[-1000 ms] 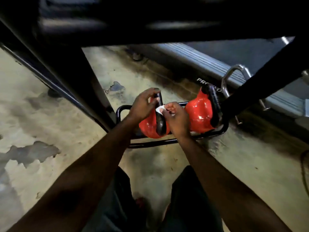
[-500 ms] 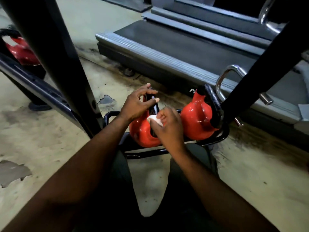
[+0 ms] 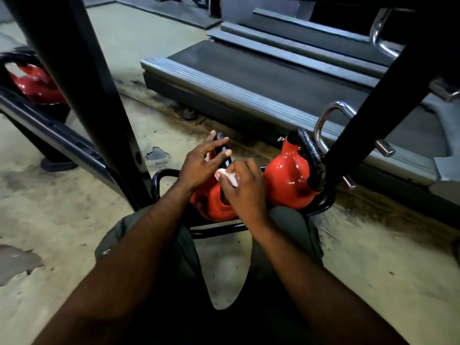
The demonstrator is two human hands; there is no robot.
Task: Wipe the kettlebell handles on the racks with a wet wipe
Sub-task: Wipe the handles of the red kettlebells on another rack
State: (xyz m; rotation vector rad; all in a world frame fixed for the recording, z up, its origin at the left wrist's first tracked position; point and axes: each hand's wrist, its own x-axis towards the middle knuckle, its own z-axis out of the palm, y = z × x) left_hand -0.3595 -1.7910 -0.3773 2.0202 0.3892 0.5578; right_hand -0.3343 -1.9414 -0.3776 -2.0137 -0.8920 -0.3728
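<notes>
Two red kettlebells with black handles sit side by side on a low black tube rack (image 3: 159,176). The left kettlebell (image 3: 214,207) is partly covered by both hands. My left hand (image 3: 201,164) lies over its black handle (image 3: 222,151) with fingers spread and nearly straight. My right hand (image 3: 245,188) pinches a white wet wipe (image 3: 227,176) against the lower part of that handle. The right kettlebell (image 3: 286,180) stands untouched, its black handle (image 3: 311,158) turned toward the rack's upright.
Black rack uprights cross the view at left (image 3: 82,83) and right (image 3: 388,90). A treadmill deck (image 3: 249,78) lies just beyond the rack. Another red kettlebell (image 3: 34,83) sits on a shelf at far left. My knees flank the rack over stained concrete floor (image 3: 62,207).
The camera has lifted, showing more of the treadmill. My left hand's fingers have loosened and spread over the handle. My right hand with the wipe stays low on the handle.
</notes>
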